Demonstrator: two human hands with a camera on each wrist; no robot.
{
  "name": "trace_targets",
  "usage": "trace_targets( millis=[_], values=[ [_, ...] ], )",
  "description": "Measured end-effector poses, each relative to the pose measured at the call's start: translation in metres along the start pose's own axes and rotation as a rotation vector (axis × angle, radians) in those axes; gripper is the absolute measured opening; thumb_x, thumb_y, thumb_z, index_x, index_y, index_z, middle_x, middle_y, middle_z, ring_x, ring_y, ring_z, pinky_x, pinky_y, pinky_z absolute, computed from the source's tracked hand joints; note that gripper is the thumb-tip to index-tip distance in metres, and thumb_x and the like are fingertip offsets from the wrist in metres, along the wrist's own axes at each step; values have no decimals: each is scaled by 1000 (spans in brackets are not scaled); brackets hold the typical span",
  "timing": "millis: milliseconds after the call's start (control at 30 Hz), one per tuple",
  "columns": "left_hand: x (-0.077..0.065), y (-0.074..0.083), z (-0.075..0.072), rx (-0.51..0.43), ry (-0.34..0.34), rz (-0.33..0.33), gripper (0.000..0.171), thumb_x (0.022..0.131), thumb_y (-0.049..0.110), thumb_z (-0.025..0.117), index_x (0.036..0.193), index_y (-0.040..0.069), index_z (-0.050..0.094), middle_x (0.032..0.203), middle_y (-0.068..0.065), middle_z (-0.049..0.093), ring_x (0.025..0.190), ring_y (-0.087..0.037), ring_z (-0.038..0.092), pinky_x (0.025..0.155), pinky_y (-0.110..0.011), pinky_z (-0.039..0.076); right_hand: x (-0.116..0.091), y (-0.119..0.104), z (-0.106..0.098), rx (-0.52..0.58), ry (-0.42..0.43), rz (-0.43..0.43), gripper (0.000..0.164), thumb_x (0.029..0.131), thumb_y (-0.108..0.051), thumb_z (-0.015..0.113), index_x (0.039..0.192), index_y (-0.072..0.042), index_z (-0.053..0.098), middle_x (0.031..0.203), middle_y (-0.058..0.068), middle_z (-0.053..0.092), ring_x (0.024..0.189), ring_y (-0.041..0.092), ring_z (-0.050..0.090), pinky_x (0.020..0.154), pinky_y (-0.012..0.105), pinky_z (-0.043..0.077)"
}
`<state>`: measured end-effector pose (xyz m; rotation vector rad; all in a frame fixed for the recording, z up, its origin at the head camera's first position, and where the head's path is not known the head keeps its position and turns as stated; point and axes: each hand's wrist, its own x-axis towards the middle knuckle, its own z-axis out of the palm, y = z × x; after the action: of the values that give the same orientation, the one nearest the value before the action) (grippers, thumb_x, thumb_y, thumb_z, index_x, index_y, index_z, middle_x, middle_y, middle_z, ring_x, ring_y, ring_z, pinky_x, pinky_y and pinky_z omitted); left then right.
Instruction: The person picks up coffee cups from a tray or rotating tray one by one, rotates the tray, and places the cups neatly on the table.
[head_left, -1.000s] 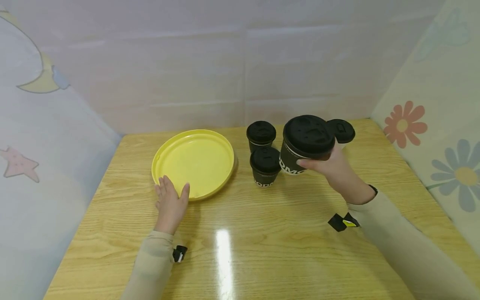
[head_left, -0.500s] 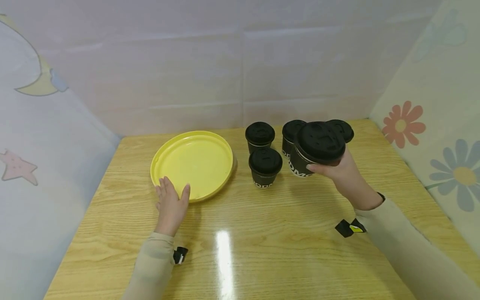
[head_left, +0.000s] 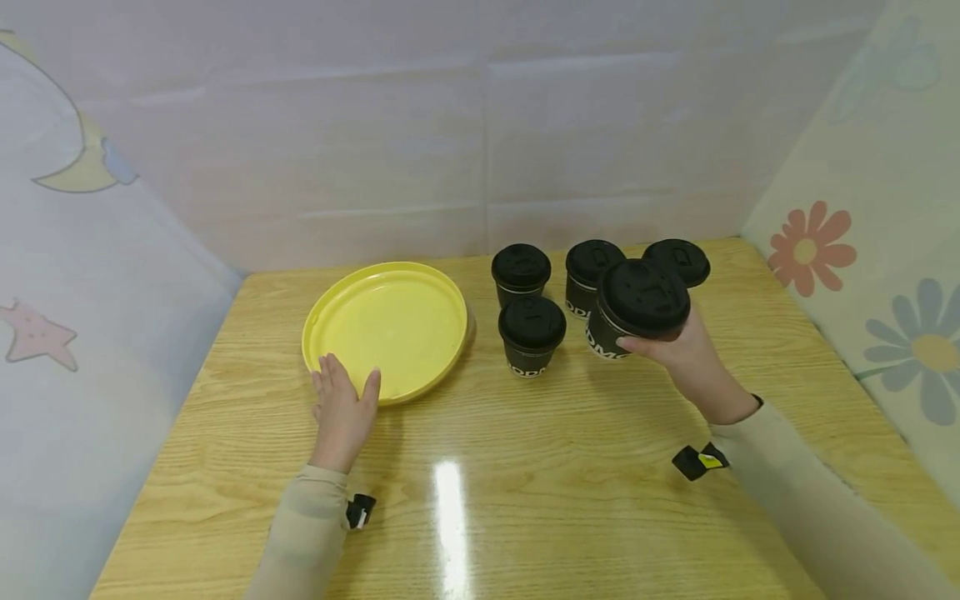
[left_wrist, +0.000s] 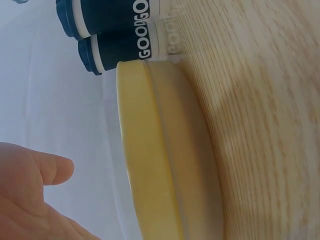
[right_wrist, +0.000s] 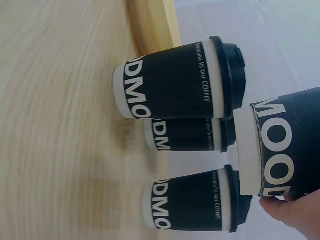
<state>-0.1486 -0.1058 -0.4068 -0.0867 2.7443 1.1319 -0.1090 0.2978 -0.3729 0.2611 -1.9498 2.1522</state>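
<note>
My right hand (head_left: pixel 686 350) grips a black lidded paper coffee cup (head_left: pixel 637 304), held upright above the table; in the right wrist view this cup (right_wrist: pixel 295 145) hangs clear of the tabletop, white lettering on its side. Behind it stand two similar cups, one at the back middle (head_left: pixel 585 279) and one at the back right (head_left: pixel 678 260). To the left are a front cup (head_left: pixel 531 333) and a rear cup (head_left: pixel 521 271). My left hand (head_left: pixel 343 412) is at the near left rim of a round yellow tray (head_left: pixel 390 333), fingers straight and thumb spread, holding nothing.
The wooden table (head_left: pixel 540 492) carries everything. A pale back wall (head_left: pixel 480 150) rises directly behind the cups and tray, with patterned side walls at left (head_left: pixel 82 333) and right (head_left: pixel 862 250). Small black wrist pieces (head_left: pixel 362 510) show below each hand.
My right hand has carried its cup right, then slightly down and nearer, uncovering the back middle cup. The left hand and the yellow tray have stayed put.
</note>
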Motion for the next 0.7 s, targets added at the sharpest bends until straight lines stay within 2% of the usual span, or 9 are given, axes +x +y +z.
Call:
trace_targets(
  millis=[133, 300, 567, 700],
  values=[
    [0, 0, 0, -2, -3, -1, 82, 104, 39, 36, 148, -8, -16, 155, -26, -20, 140, -41, -23, 104, -73, -1, 1, 8, -2, -6, -15, -2, 69, 72, 22, 69, 127, -19, 61, 122, -6, 62, 110, 8, 57, 86, 18, 47],
    [0, 1, 0, -5, -11, -3, 83, 104, 39, 36, 148, -8, -17, 155, -26, -21, 140, -41, -24, 104, -73, -2, 2, 19, -7, -92, -12, 34, 70, 76, 18, 70, 131, -22, 55, 126, -8, 56, 114, 7, 52, 91, 16, 42],
    [-1, 1, 1, 2, -9, 0, 83, 105, 38, 36, 148, -9, -17, 155, -27, -20, 140, -42, -23, 104, -72, -1, 2, 39, -15, -87, -17, 42, 76, 77, 18, 69, 141, -16, 47, 131, -8, 52, 118, 6, 49, 92, 16, 42],
    [-1, 2, 0, 4, -8, 3, 83, 104, 40, 35, 148, -9, -16, 155, -26, -20, 140, -41, -22, 105, -72, 0, 3, 46, -17, -107, -17, 60, 73, 79, 16, 69, 140, -17, 47, 130, -9, 52, 117, 6, 49, 92, 16, 41]
  ],
)
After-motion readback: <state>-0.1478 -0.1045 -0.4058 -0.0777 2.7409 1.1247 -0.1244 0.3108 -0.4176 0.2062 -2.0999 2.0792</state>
